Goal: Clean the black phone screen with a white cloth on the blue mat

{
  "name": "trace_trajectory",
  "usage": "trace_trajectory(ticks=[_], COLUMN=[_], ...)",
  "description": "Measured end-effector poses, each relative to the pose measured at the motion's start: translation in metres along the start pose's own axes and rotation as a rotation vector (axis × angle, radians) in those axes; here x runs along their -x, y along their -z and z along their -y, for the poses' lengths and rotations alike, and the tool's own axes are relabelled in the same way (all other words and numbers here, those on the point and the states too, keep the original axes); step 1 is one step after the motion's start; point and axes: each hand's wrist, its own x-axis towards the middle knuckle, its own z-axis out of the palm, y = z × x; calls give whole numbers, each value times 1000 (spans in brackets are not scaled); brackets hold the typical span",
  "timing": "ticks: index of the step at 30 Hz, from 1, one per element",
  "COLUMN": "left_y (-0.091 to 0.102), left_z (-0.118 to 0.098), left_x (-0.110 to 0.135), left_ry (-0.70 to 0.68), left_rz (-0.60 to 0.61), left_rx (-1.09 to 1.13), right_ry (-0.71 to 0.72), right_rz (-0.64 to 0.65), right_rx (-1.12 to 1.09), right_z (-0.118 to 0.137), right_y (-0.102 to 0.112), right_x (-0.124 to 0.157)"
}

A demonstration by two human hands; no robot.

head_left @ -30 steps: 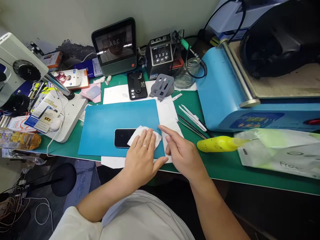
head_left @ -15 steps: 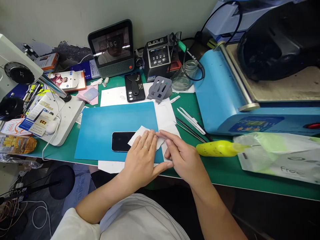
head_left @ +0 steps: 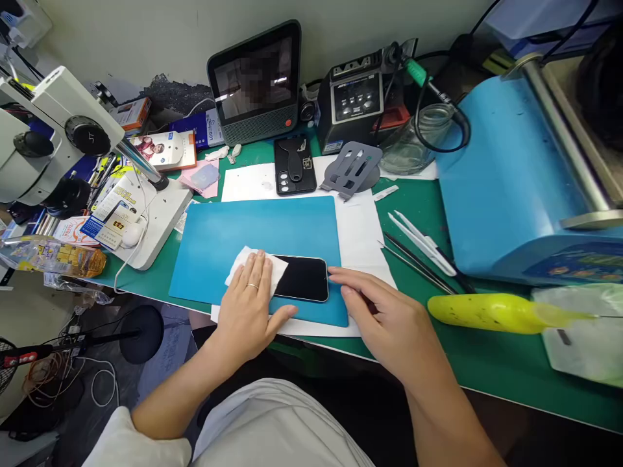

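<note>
On to the head view, taking the blue mat (head_left: 260, 220) as landmark. Spot the phone (head_left: 306, 279), dark screen up, on the mat toward its near right corner, long axis running roughly along the mat's long side. See the left hand (head_left: 246, 310) laid flat, fingers close together, clasping nothing, over a white tissue (head_left: 279, 268) covering the phone's left end. Swing to the mat's right edge: find the right hand (head_left: 394, 318), half curled, with a narrow gap between thumb and index finger and nothing visible there. Note that index fingertip right at the phone's short right end; can't tell whether touching. Call the left nearer, being over the phone. Glance past the mat's right edge: catch white tweezers (head_left: 435, 253) and a yellow bottle (head_left: 487, 311).
</note>
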Motion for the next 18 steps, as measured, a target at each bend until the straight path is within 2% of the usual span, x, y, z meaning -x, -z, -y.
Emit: trace_trajectory(ticks=[6, 13, 18], left_y=[2, 4, 12], left_z=[-2, -16, -14], left_x=[28, 38, 42], left_ry=[15, 22, -1], left_rz=[-4, -4, 22], left_rx=[-48, -67, -57], right_ry=[23, 43, 32], right_rz=[-16, 1, 23], right_rx=[45, 69, 60], right_z=[4, 3, 4], right_y=[1, -1, 1], right_x=[0, 0, 0])
